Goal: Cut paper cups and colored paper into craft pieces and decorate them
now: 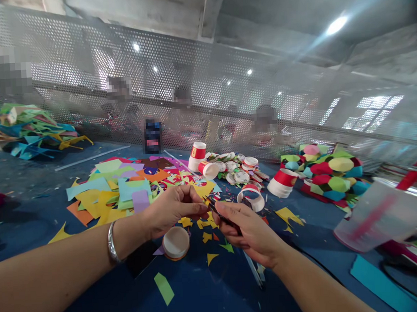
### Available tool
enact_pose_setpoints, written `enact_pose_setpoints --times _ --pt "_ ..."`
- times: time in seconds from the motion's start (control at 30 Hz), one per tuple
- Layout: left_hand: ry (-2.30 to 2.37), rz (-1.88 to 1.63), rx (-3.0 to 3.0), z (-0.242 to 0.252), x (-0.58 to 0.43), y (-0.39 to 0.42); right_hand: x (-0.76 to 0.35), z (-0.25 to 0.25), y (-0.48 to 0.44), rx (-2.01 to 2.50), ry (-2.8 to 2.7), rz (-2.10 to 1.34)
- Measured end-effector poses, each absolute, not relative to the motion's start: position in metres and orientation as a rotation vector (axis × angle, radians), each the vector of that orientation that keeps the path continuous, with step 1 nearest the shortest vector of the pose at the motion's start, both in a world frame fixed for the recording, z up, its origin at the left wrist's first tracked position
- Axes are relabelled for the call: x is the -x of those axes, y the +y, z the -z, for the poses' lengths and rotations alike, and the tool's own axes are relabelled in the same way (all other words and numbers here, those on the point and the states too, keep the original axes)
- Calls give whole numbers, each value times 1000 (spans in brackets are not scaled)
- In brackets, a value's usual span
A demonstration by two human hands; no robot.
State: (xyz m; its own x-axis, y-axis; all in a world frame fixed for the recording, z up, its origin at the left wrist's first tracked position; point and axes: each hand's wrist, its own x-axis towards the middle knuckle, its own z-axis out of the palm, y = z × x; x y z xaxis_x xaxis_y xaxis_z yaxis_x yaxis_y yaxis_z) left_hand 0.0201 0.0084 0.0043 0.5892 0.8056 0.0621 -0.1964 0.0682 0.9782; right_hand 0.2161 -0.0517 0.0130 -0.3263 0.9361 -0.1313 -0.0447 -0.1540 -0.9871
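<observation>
My left hand, a silver bangle on its wrist, is closed in a pinch over the blue table; what it pinches is too small to make out. My right hand is curled around dark scissors, whose tip reaches to the left hand's fingertips. Just below the left hand a roll of tape lies on the table. Small yellow, orange and green paper scraps are scattered under both hands.
A heap of coloured paper sheets lies behind my left hand. Red-and-white paper cups and cut cup rings stand beyond. Coloured round pieces pile at right; a clear plastic container is near right. Perforated metal screen behind.
</observation>
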Motion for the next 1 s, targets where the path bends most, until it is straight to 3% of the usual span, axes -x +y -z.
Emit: enact_pose_setpoints --times 0.53,1.0 --pt "643 -797 -1464 -9 -17 8 -216 -13 -51 1092 -1330 -1537" --pt "992 -551 -2499 -5 -8 22 -216 -14 -47 1103 -1268 -1331"
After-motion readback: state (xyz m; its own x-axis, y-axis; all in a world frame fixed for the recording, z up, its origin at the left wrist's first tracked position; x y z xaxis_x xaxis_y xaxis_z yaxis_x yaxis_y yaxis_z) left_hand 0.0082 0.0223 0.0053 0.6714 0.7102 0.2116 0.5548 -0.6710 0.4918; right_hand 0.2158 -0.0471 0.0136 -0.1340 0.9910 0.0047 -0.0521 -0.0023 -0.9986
